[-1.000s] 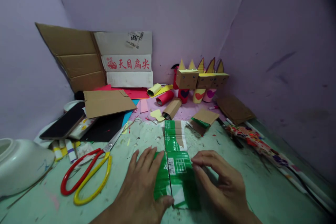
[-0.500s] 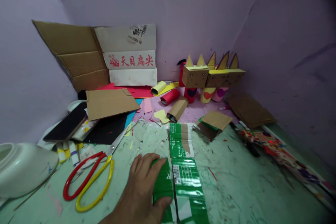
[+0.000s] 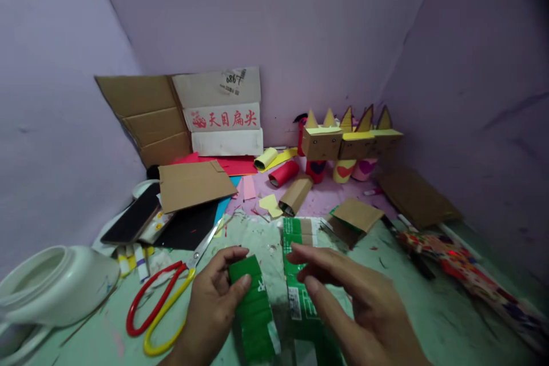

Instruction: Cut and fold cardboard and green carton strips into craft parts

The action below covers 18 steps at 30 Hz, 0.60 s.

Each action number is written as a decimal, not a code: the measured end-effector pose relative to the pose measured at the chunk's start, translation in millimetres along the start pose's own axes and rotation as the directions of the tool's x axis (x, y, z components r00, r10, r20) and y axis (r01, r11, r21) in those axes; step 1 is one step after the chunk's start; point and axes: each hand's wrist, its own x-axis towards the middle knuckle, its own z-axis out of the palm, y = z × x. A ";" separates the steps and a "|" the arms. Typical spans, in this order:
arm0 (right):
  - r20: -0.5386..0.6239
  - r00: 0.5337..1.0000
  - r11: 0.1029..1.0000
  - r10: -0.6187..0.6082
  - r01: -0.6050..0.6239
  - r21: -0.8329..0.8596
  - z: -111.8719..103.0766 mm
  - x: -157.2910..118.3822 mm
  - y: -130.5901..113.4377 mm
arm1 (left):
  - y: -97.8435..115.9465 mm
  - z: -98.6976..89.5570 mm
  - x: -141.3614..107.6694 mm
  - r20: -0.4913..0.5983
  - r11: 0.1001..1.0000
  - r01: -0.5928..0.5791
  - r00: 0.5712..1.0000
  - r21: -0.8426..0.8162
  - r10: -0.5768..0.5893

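Note:
My left hand [image 3: 214, 303] grips a green cardboard strip [image 3: 254, 314] by its left edge, thumb on top, and the strip is tilted. A gap separates it from a longer green and white cardboard piece [image 3: 293, 266] that lies on the table. Over that piece is my right hand [image 3: 355, 303], its thumb and fingers apart with nothing between them. Scissors [image 3: 194, 263] with one red and one yellow handle rest left of my left hand.
A white pot [image 3: 55, 286] is at the left. Cardboard box figures [image 3: 322, 144], paper tubes [image 3: 283, 173] and a folded cardboard piece [image 3: 357, 214] are farther back. A colourful patterned item [image 3: 465, 263] lies at the right.
My right hand has come into view over the longer cardboard piece. My left hand has taken hold of the green strip and moved it left, away from that piece. The view has shifted slightly.

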 end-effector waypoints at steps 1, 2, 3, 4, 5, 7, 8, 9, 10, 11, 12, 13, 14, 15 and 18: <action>0.053 0.996 0.996 0.068 -0.071 0.046 4.1 5.6 -2.3 | 2.2 0.3 0.5 0.017 1.000 0.007 1.000 -0.020 -0.006; 0.114 0.983 0.983 0.144 -0.155 0.096 8.2 9.2 -2.7 | 4.3 0.9 0.2 0.033 1.000 0.014 0.999 -0.024 -0.013; 0.173 0.962 0.960 0.211 -0.237 0.147 12.3 10.9 -1.3 | 6.3 1.6 -0.6 0.044 1.000 0.021 0.999 -0.020 -0.020; 0.224 0.939 0.931 0.259 -0.305 0.199 16.3 10.8 1.4 | 8.2 2.5 -1.8 0.056 1.000 0.027 0.998 -0.009 -0.026; 0.260 0.923 0.906 0.282 -0.346 0.244 20.3 9.3 4.7 | 10.2 3.5 -3.1 0.070 1.000 0.029 0.997 0.003 -0.029; 0.308 0.905 0.868 0.295 -0.388 0.310 27.2 4.5 10.5 | 14.4 5.9 -5.5 0.100 0.999 0.031 0.994 0.027 -0.034; 0.328 0.896 0.850 0.300 -0.407 0.334 29.7 2.3 12.0 | 16.6 7.4 -6.3 0.117 0.999 0.036 0.992 0.031 -0.040; 0.341 0.887 0.833 0.310 -0.427 0.352 31.4 0.8 12.4 | 18.7 9.4 -6.7 0.135 0.999 0.047 0.990 0.019 -0.050; 0.336 0.884 0.820 0.324 -0.440 0.367 32.2 0.3 11.8 | 20.6 11.8 -6.7 0.153 0.998 0.069 0.986 -0.012 -0.067; 0.314 0.887 0.812 0.340 -0.445 0.379 32.2 0.8 10.4 | 22.1 14.8 -6.4 0.174 0.993 0.102 0.981 -0.064 -0.090; 0.279 0.892 0.806 0.357 -0.445 0.390 31.5 2.3 8.7 | 23.0 18.4 -5.7 0.203 0.982 0.146 0.972 -0.124 -0.119; 0.239 0.897 0.802 0.373 -0.441 0.403 30.3 4.5 7.0 | 23.1 22.4 -4.8 0.246 0.963 0.201 0.957 -0.180 -0.154; 0.202 0.900 0.798 0.385 -0.435 0.417 28.8 7.0 5.7 | 22.3 26.9 -3.7 0.294 0.940 0.259 0.937 -0.222 -0.188; 0.175 0.903 0.794 0.391 -0.428 0.432 27.2 9.7 4.9 | 20.6 31.4 -2.5 0.337 0.919 0.308 0.916 -0.246 -0.217; 0.131 0.918 0.799 0.376 -0.392 0.456 21.1 16.9 6.0 | 11.5 42.8 2.0 0.375 0.879 0.375 0.891 -0.295 -0.255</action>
